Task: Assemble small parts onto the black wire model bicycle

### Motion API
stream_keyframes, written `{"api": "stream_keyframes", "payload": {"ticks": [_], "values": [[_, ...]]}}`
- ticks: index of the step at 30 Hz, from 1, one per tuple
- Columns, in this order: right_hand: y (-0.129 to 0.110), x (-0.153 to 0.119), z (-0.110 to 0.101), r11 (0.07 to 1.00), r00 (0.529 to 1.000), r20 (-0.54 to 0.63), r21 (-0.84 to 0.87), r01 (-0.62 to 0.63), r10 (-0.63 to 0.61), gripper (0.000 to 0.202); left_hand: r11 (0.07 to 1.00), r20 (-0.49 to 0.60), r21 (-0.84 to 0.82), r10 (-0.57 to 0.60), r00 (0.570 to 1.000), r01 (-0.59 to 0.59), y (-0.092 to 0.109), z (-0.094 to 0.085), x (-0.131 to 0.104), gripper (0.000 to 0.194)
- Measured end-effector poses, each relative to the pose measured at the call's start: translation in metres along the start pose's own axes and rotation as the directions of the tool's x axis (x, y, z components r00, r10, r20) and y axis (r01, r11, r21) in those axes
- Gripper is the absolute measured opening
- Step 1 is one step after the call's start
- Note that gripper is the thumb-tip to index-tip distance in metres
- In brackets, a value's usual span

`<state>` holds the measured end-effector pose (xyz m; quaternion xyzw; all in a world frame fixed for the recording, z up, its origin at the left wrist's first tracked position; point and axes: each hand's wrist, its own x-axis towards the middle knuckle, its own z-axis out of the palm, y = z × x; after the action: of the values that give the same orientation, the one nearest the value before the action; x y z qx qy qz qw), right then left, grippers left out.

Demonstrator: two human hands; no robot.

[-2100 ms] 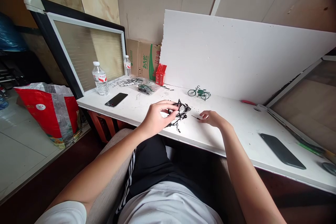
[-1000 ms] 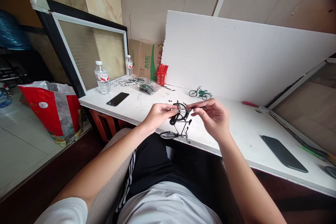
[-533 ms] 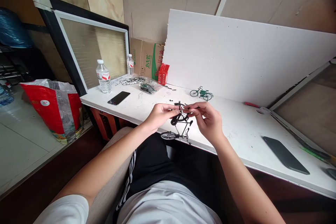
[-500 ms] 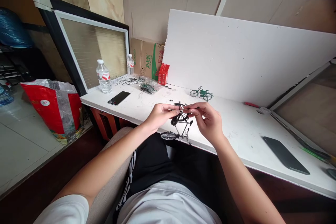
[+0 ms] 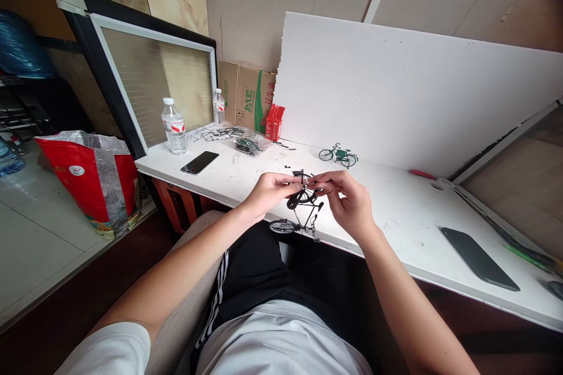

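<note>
The black bicycle (image 5: 292, 203) is pinched by the left hand (image 5: 273, 194); at three o'clock, the right hand (image 5: 349, 199) is pinched closed, its grip unclear. Spokes could be bent by hard pressing.

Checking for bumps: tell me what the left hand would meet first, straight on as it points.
The left hand would likely meet the black bicycle's far wheel first, close ahead, then the right hand; depth is unclear.
</note>
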<state>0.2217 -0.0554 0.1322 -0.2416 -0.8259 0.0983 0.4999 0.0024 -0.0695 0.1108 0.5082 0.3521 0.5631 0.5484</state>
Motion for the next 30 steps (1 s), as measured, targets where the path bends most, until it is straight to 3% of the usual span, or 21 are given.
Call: {"api": "stream_keyframes", "payload": {"ticks": [6,12,18,24,30], "values": [[0.0003,-0.0005,-0.0007,0.998,0.999,0.020,-0.041,0.043,-0.042,0.012,1.000,0.006,0.006,-0.007,1.000,0.007,-0.0021,0.0002,0.0015,0.049],[0.0068,-0.0018,-0.0014,0.987,0.991,0.066,-0.108,0.119,-0.113,0.035,1.000,-0.022,0.014,-0.011,1.000,0.012,-0.0045,0.0007,0.0024,0.052],[0.0075,-0.0049,0.0005,0.963,0.984,0.078,-0.206,0.172,-0.159,0.045,0.997,-0.042,0.063,0.039,0.998,-0.036,-0.0055,-0.0006,0.0017,0.050],[0.0071,-0.0074,0.0027,0.930,0.972,0.117,-0.288,0.230,-0.204,0.055,0.964,-0.106,0.190,0.208,0.972,-0.186,-0.0048,0.0005,0.0007,0.036],[0.0070,-0.0052,0.0038,0.903,0.968,0.109,-0.349,0.252,-0.228,0.049,0.879,-0.138,0.362,0.380,0.915,-0.310,-0.0026,0.0014,-0.0010,0.027]]}}
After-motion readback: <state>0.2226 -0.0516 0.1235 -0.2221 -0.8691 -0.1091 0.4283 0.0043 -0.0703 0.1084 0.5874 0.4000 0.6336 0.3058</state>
